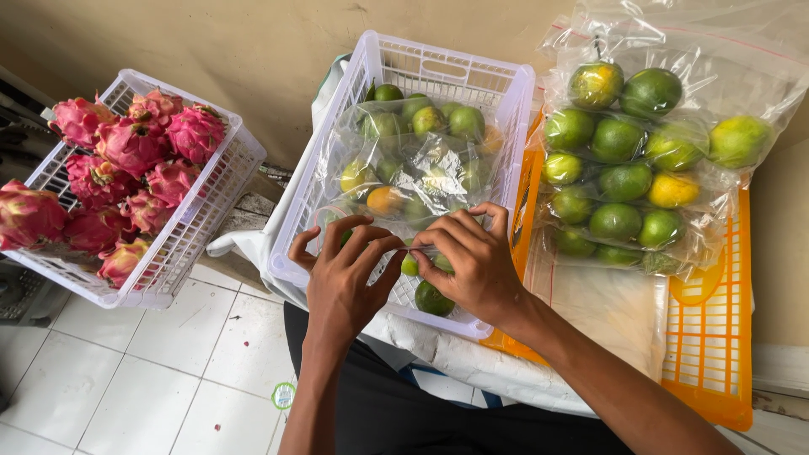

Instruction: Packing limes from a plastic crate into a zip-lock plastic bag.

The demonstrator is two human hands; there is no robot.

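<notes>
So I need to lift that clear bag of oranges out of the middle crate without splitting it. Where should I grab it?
Probably by the bag's near open edge, coming from the person's side. The left hand and right hand already pinch that rim there, and the plastic is free of fruit. The citrus weighs down the far part in the white crate, so support underneath too.

Around me: beige plaster wall [253,50], scuffed; white tiled floor [126,371] with grey grout and a few specks; a white ledge [472,358] below; soft, even daylight.
</notes>
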